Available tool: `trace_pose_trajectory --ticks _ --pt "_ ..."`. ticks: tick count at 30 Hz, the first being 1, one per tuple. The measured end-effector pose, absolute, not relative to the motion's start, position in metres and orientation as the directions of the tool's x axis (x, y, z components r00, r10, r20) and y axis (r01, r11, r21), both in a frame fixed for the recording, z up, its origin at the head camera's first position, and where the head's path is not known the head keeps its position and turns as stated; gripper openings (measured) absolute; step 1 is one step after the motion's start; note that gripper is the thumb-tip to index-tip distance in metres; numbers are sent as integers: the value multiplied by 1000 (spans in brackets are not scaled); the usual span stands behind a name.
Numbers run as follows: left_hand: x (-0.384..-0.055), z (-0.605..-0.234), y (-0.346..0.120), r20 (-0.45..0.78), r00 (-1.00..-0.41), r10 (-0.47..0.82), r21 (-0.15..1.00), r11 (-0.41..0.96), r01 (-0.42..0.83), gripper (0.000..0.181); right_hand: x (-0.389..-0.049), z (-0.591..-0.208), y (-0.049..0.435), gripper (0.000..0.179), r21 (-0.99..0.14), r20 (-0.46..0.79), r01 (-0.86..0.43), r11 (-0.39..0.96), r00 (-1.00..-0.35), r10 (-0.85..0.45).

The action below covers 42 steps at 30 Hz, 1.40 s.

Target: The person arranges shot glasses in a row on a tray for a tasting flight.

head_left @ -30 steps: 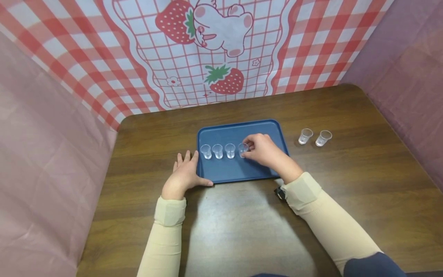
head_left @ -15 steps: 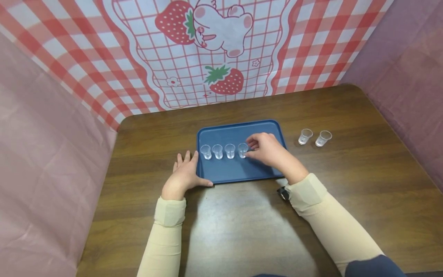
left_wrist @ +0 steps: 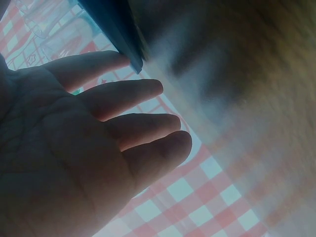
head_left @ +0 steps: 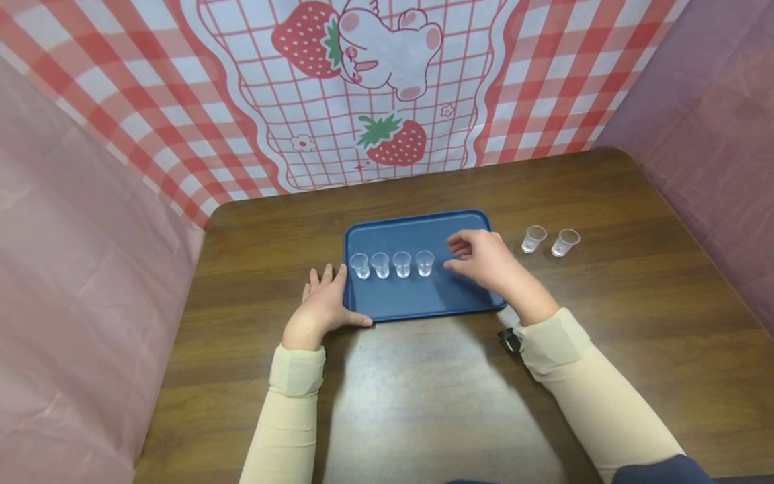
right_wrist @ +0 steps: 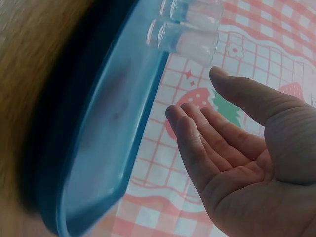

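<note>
A blue tray (head_left: 387, 296) lies on the table with several small clear cups standing in a row on it. The rightmost of these is a clear cup (head_left: 425, 263). My right hand (head_left: 484, 259) hovers over the tray's right part, apart from that cup, fingers loosely bent and holding nothing. In the right wrist view, a gap shows between the hand (right_wrist: 232, 143) and the nearest cup (right_wrist: 182, 42). My left hand (head_left: 320, 306) rests at the tray's left front corner, fingers spread. The left wrist view shows the index finger (left_wrist: 94, 66) touching the tray edge (left_wrist: 118, 34).
Two more clear cups, one nearer (head_left: 534, 238) and one farther right (head_left: 565, 242), stand on the brown wooden table (head_left: 423, 396) beyond the tray's right side. A red-and-white checked cloth (head_left: 544, 74) hangs behind the table. Pink cloth (head_left: 78, 282) hangs at the left.
My right hand has let go of the rightmost cup on the tray and moved right, away from it. The cup stays in the row. The left hand has not moved.
</note>
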<state>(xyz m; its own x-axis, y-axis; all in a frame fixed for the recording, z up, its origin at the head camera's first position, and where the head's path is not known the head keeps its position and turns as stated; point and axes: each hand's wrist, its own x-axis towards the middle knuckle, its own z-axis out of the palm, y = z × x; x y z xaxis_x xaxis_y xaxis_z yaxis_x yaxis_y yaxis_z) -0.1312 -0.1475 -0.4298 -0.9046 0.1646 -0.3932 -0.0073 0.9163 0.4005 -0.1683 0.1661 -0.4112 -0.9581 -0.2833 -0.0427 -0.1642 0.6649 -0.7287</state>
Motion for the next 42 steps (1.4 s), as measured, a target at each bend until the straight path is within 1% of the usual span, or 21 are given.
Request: trace_pose_trajectory --ticks 16,24,37,42 --pt "-131 -431 -148 -398 -903 164 410 912 -15 129 -161 -400 201 45 -753 -50 -86 653 -981 -187" --pt "-131 -431 -148 -400 -902 162 403 915 -14 129 -156 -395 228 44 -736 19 -88 671 -994 -110" --pt "-133 -430 -147 -403 -900 168 401 916 -9 130 -146 -385 267 51 -757 56 -48 652 -998 -8" --pt "-133 -431 -148 -404 -899 171 403 915 -7 130 -145 -383 277 49 -762 61 -33 647 -998 20"
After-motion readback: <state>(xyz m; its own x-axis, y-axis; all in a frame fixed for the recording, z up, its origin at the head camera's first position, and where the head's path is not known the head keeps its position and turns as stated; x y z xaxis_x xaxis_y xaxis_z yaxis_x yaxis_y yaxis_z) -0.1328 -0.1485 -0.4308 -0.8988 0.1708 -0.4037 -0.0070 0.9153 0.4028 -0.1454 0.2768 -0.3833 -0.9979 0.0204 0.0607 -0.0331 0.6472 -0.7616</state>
